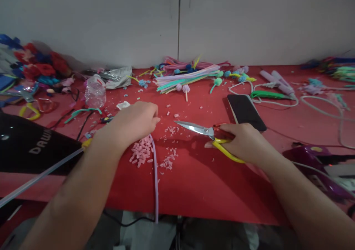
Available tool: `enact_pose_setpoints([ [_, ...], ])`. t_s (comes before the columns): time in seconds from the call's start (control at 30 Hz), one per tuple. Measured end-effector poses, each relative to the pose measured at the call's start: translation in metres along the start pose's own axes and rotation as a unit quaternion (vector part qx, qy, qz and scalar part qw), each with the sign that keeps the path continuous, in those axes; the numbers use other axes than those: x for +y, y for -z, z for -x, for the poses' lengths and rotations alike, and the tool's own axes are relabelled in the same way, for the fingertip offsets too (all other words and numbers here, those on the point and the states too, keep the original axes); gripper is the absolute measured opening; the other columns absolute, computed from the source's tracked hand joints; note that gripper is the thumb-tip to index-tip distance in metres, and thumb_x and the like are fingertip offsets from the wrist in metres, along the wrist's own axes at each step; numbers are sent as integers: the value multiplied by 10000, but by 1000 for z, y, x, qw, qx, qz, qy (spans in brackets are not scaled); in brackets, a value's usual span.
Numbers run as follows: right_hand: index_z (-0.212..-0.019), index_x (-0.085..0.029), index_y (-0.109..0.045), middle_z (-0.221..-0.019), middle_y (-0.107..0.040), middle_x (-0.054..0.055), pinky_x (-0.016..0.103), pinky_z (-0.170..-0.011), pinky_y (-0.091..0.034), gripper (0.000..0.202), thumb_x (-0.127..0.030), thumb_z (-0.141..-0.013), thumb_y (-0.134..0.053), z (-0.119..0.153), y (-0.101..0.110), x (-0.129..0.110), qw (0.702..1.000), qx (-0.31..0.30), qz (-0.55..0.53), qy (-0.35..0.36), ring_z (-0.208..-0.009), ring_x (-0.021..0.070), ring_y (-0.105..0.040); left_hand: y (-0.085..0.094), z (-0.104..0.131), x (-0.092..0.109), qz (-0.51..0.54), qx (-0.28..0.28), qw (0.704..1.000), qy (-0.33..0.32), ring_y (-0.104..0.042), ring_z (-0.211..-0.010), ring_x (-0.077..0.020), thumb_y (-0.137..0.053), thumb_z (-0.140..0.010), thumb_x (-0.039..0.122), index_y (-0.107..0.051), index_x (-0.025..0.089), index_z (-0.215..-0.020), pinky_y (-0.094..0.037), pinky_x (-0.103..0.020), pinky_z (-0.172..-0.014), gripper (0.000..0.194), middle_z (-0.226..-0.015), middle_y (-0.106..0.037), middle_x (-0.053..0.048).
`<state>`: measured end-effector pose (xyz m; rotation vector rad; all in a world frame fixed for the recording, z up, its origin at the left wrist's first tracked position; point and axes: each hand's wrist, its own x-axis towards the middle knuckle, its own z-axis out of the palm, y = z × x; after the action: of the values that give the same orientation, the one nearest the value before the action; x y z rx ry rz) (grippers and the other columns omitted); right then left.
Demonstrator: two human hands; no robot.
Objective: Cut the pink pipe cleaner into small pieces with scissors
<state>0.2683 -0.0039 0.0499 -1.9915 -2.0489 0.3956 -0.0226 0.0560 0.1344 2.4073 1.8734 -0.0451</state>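
Observation:
My left hand (pixel 135 122) is closed above the table, its fingertips curled under and mostly hidden. From beneath it a lilac pipe cleaner (pixel 155 176) runs down past the table's front edge; its upper end is hidden by the hand. In my right hand (pixel 244 141) are scissors (pixel 198 128) with one red and one yellow handle. Their blades look nearly together and point left toward my left hand. A pile of short pink cut pieces (pixel 141 152) lies just below my left hand. Fine pink clippings (pixel 169 160) are scattered between the hands.
At the back lies a bunch of coloured pipe cleaners (pixel 188 76). A phone (pixel 246 111) rests beyond my right hand, near a white cord and lilac hot tool (pixel 279 82). A plastic bottle (pixel 95 91) and a black object with lettering (pixel 33 143) are at left, a purple power strip (pixel 318 168) at right.

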Motion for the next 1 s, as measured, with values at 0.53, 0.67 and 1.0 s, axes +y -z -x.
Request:
enact_pose_setpoints([
  [0.53, -609, -261, -394, -581, -495, -1, 307, -525, -265, 711, -938, -655, -607, -6, 1, -10, 997, 17, -79, -9, -546, 142, -324, -45, -97, 19, 15, -22, 999, 38, -650, -1255, -268, -642, -1015, 413, -654, 155, -1306, -537, -522, -1082, 389, -1387, -657, -127],
  [0.67, -610, -261, -392, -574, -477, -10, 303, -515, -270, 704, -920, -657, -637, -6, 1, -7, 995, 14, -94, -5, -544, 141, -331, -43, -96, 16, 35, -10, 999, 5, -669, -1226, -291, -637, -997, 298, -688, 136, -1125, -529, -436, -1016, 213, -1311, -684, -176],
  [1.0, -669, -221, -523, -610, -435, -47, 268, -502, -309, 673, -808, -571, -837, -8, -7, -28, 928, 4, -369, -51, -577, 108, -364, -35, 0, 26, 255, 40, 951, -168, -700, -851, -165, -603, -989, 260, -617, 193, -958, -517, -292, -786, 76, -932, -755, -36],
])
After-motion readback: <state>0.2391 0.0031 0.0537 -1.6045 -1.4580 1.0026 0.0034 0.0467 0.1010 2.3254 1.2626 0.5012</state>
